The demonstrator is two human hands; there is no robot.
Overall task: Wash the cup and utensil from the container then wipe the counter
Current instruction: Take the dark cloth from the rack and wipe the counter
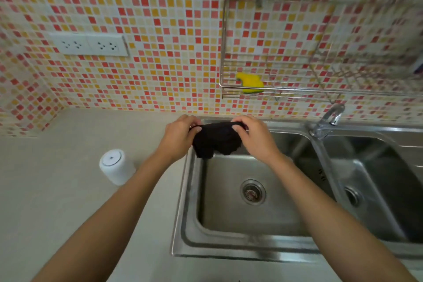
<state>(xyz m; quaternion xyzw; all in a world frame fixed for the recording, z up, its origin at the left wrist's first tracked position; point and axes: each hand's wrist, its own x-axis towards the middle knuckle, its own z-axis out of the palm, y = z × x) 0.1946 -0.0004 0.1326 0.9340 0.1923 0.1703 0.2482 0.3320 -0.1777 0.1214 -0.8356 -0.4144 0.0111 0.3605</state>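
A black cloth (pixel 217 138) hangs over the far left corner of the left sink basin (pixel 247 220). My left hand (pixel 180 135) grips its left top edge and my right hand (pixel 254 135) grips its right top edge, stretching the top taut between them. The cloth's lower part droops into the basin. A white cup (pixel 116 166) stands upside down on the beige counter (pixel 57 190), left of the sink. No utensil or container is in view.
A steel double sink fills the right side, with a faucet (pixel 329 121) behind the divider and a drain (pixel 253 191) in the left basin. A wire wall rack (pixel 297 89) holds a yellow sponge (pixel 250 82). A double power outlet (pixel 89 44) sits on the tiled wall.
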